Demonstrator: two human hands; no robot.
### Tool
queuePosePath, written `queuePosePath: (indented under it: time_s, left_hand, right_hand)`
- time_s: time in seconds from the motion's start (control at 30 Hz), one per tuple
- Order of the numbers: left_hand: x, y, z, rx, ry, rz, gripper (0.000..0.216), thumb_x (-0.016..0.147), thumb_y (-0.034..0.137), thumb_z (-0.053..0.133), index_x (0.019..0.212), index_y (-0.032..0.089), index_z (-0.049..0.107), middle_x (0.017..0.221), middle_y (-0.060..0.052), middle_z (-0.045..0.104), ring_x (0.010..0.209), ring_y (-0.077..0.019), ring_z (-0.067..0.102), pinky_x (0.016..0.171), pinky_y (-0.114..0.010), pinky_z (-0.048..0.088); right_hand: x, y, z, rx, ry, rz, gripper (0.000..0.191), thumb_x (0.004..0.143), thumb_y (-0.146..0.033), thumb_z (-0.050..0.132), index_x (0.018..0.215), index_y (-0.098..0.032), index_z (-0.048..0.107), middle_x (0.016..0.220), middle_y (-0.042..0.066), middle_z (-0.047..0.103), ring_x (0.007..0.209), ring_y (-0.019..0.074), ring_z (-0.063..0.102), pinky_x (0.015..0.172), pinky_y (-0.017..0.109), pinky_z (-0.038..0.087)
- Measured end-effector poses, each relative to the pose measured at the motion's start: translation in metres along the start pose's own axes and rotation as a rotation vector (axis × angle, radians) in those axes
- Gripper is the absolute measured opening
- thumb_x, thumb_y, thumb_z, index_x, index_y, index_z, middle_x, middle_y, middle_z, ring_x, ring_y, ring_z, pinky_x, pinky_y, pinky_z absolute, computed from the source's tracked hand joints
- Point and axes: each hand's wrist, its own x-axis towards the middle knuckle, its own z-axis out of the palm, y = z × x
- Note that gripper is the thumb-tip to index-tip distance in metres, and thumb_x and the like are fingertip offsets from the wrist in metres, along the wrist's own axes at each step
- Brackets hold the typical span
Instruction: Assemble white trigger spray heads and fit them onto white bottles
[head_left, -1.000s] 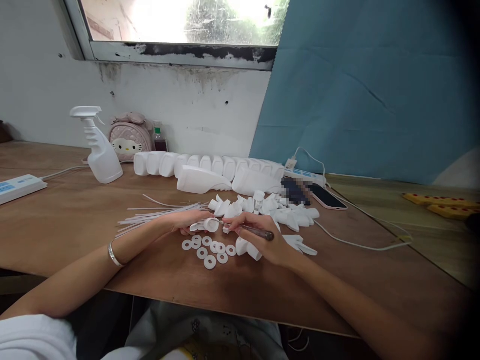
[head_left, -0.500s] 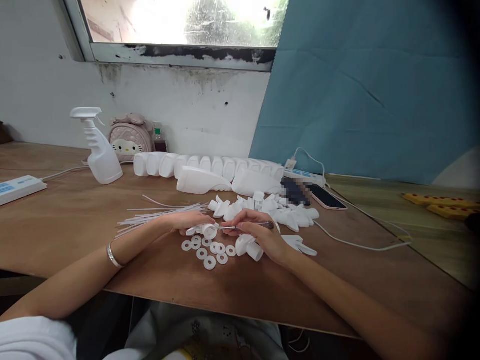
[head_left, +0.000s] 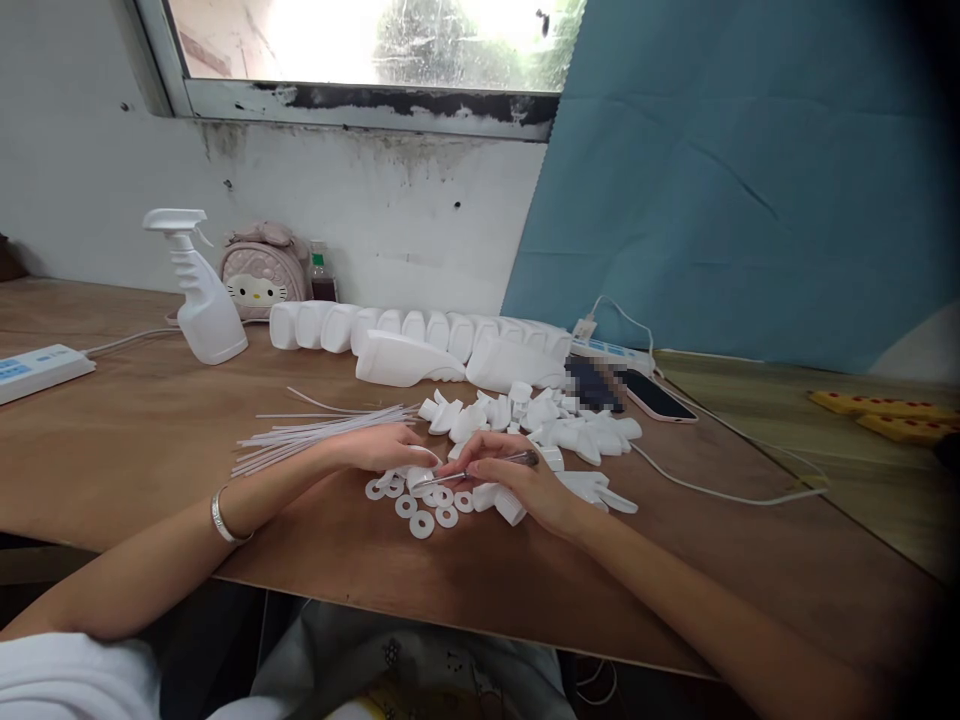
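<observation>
Over plywood, right hand (head_left: pixel 517 485) fingers pinch a tool (head_left: pixel 480 468) lying sideways, tip toward left hand (head_left: pixel 379 447).

The washers (head_left: pixel 421 505) lay on the worktop (head_left: pixel 135 440), and everything else is placed from them. The left hand (head_left: pixel 379 447) rested just behind them to the left, the right hand (head_left: pixel 517 480) just to their right. A thin tool (head_left: pixel 491 465) ran from the right hand's fingers (head_left: pixel 469 468) toward them. Behind and to the left lay a bundle of tubes (head_left: pixel 315 428). Directly behind sat a heap of spray heads (head_left: pixel 525 415), and farther behind, a row of bottles (head_left: pixel 420 335). Far behind-left stood a spray bottle (head_left: pixel 199 300) with a small bag (head_left: pixel 259 280) just to its right. Behind-right lay a phone (head_left: pixel 656 395).
</observation>
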Motion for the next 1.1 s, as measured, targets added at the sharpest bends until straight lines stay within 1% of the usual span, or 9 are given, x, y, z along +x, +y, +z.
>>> queuePosePath:
  time_s: [0.17, 0.37, 0.57, 0.63, 0.7, 0.8, 0.9, 1.0, 1.1]
  left_hand:
    - [-0.001, -0.001, 0.001, 0.007, 0.012, 0.037, 0.036, 0.073, 0.047, 0.053, 0.053, 0.017, 0.052, 0.051, -0.001, 0.04, 0.046, -0.0115, 0.032, 0.043, -0.024, 0.019]
    - [0.0, -0.001, 0.001, -0.074, 0.004, -0.041, 0.041, 0.073, 0.051, 0.051, 0.05, 0.017, 0.048, 0.047, 0.0, 0.036, 0.041, -0.011, 0.031, 0.039, -0.025, 0.018]
    - [0.005, -0.005, 0.002, -0.335, 0.087, -0.138, 0.033, 0.077, 0.047, 0.043, 0.068, 0.017, 0.053, 0.051, 0.0, 0.041, 0.041, -0.0104, 0.032, 0.037, -0.023, 0.017]
    - [0.005, -0.005, 0.0, -0.427, 0.131, -0.193, 0.033, 0.078, 0.044, 0.038, 0.07, 0.016, 0.052, 0.051, 0.001, 0.039, 0.04, -0.0095, 0.03, 0.036, -0.021, 0.016]
    - [0.004, -0.004, -0.002, -0.541, 0.19, -0.169, 0.029, 0.077, 0.039, 0.037, 0.072, 0.015, 0.051, 0.051, 0.002, 0.036, 0.04, -0.008, 0.027, 0.036, -0.019, 0.017]
    - [0.005, 0.003, -0.006, -0.718, 0.229, -0.029, 0.018, 0.074, 0.029, 0.038, 0.073, 0.014, 0.047, 0.052, 0.003, 0.035, 0.039, -0.0063, 0.025, 0.036, -0.017, 0.019]
    - [0.008, 0.024, -0.005, -0.794, 0.186, 0.023, 0.015, 0.075, 0.027, 0.039, 0.076, 0.014, 0.046, 0.055, 0.001, 0.041, 0.04, -0.0066, 0.031, 0.037, -0.016, 0.024]
    - [0.014, 0.053, -0.002, -0.791, 0.036, 0.027, 0.018, 0.079, 0.027, 0.04, 0.075, 0.011, 0.048, 0.053, 0.0, 0.044, 0.042, -0.007, 0.037, 0.039, -0.016, 0.028]
    - [0.025, 0.077, 0.004, -0.801, -0.112, 0.051, 0.023, 0.083, 0.026, 0.037, 0.07, 0.011, 0.048, 0.05, -0.001, 0.044, 0.04, -0.0064, 0.037, 0.04, -0.016, 0.029]
  right_hand:
    - [0.0, 0.001, -0.001, -0.117, -0.042, -0.026, 0.014, 0.073, -0.024, 0.058, 0.077, -0.011, 0.06, 0.086, 0.009, 0.065, 0.08, 0.0174, 0.062, 0.076, 0.032, 0.051]
    - [-0.003, -0.004, 0.001, -0.124, -0.038, -0.069, 0.018, 0.076, -0.028, 0.057, 0.077, -0.01, 0.057, 0.082, 0.009, 0.064, 0.08, 0.0178, 0.062, 0.069, 0.029, 0.051]
    - [-0.004, -0.005, -0.001, -0.139, 0.089, -0.285, 0.037, 0.086, -0.039, 0.041, 0.065, -0.012, 0.053, 0.051, 0.002, 0.053, 0.047, 0.0086, 0.049, 0.049, 0.021, 0.038]
    - [-0.006, -0.006, -0.002, -0.117, 0.13, -0.368, 0.04, 0.088, -0.041, 0.036, 0.062, -0.014, 0.05, 0.046, 0.001, 0.048, 0.043, 0.0087, 0.044, 0.046, 0.022, 0.034]
    - [-0.009, -0.008, -0.004, -0.158, 0.213, -0.504, 0.04, 0.088, -0.041, 0.034, 0.06, -0.016, 0.047, 0.045, 0.001, 0.047, 0.043, 0.0099, 0.043, 0.046, 0.023, 0.034]
    - [-0.017, -0.015, -0.009, -0.449, 0.432, -0.794, 0.039, 0.088, -0.042, 0.033, 0.061, -0.018, 0.048, 0.05, 0.003, 0.049, 0.049, 0.0125, 0.047, 0.05, 0.027, 0.039]
    - [-0.024, -0.03, -0.018, -0.976, 0.529, -0.982, 0.033, 0.087, -0.04, 0.034, 0.074, -0.02, 0.057, 0.068, 0.007, 0.059, 0.058, 0.0137, 0.053, 0.056, 0.028, 0.043]
    - [-0.025, -0.045, -0.03, -1.505, 0.489, -0.972, 0.026, 0.085, -0.035, 0.042, 0.097, -0.021, 0.06, 0.099, 0.008, 0.06, 0.054, 0.0079, 0.05, 0.047, 0.022, 0.038]
    - [-0.027, -0.049, -0.047, -1.757, 0.472, -0.938, 0.026, 0.085, -0.03, 0.046, 0.107, -0.022, 0.058, 0.108, 0.006, 0.058, 0.049, 0.0043, 0.046, 0.039, 0.02, 0.027]
